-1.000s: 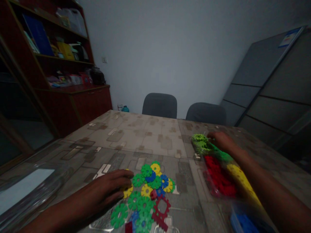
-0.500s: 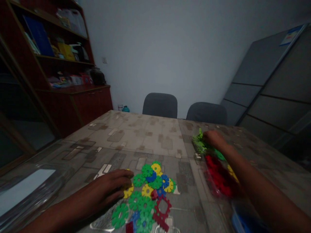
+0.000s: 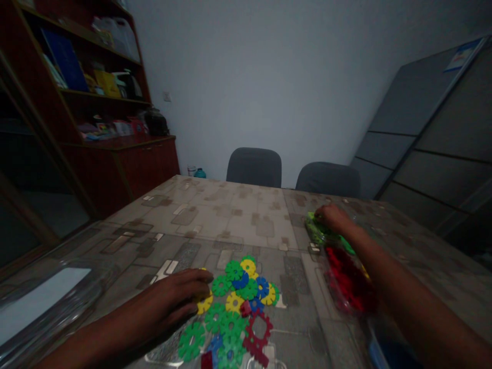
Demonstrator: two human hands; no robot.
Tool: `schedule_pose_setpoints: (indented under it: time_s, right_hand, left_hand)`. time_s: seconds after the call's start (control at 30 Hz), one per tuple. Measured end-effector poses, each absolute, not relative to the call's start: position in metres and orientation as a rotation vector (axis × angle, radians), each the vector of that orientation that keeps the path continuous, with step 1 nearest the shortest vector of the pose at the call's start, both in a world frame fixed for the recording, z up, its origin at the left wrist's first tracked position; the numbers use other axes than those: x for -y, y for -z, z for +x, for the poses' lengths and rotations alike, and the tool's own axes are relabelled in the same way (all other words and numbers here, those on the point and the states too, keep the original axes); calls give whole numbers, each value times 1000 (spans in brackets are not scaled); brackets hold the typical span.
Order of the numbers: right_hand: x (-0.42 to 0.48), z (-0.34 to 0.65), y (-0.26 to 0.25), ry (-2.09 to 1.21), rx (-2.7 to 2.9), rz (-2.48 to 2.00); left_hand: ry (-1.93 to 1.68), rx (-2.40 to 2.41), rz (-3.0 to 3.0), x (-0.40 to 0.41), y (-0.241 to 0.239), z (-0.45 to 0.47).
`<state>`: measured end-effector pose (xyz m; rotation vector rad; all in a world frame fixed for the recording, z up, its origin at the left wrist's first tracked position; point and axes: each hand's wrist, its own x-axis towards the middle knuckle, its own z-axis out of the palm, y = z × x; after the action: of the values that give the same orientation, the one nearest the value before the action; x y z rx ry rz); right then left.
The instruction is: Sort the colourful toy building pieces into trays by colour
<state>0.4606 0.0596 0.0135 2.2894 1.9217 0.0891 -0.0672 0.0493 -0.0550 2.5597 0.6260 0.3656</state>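
My left hand (image 3: 179, 297) lies low over the tabletop with its fingers stretched out, holding nothing. Partly under its fingertips is a yellow notched disc (image 3: 205, 303). Just to the right is a loose pile of notched plastic discs, among them a green disc (image 3: 192, 341), a blue disc (image 3: 262, 288) and a dark red toothed ring with a stem (image 3: 259, 330). Farther off on the right, my right hand (image 3: 335, 219) reaches into a clear tub of light green pieces (image 3: 317, 233). Its fingers are curled downward; what they grip, if anything, is hidden.
Nearer than the green tub stand a clear tub of red pieces (image 3: 348, 282) and a blue-edged container (image 3: 380, 348), partly behind my right forearm. Clear plastic packaging (image 3: 92, 287) lies at left. Two grey chairs (image 3: 254, 166) stand beyond the table's far edge.
My right hand has shifted slightly left over the green tub. A light green piece that stuck up beside its fingers no longer stands out. The left hand stays in place.
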Motion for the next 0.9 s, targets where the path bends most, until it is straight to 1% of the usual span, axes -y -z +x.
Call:
schedule_pose_setpoints:
  time_s: [0.17, 0.4, 0.63, 0.9]
  right_hand:
    - [-62, 465, -9, -26, -1881, 2298]
    - [-63, 474, -22, 14, -1882, 2370]
    - [-60, 466, -15, 46, -1841, 2465]
    - [-37, 486, -46, -26, -1764, 2639]
  left_hand:
    - [-345, -633, 2568, -49, 56, -68]
    - [-334, -589, 2566, -47, 48, -64]
    - [-328, -628, 2568, -46, 44, -63]
    - [-291, -605, 2583, -48, 47, -63]
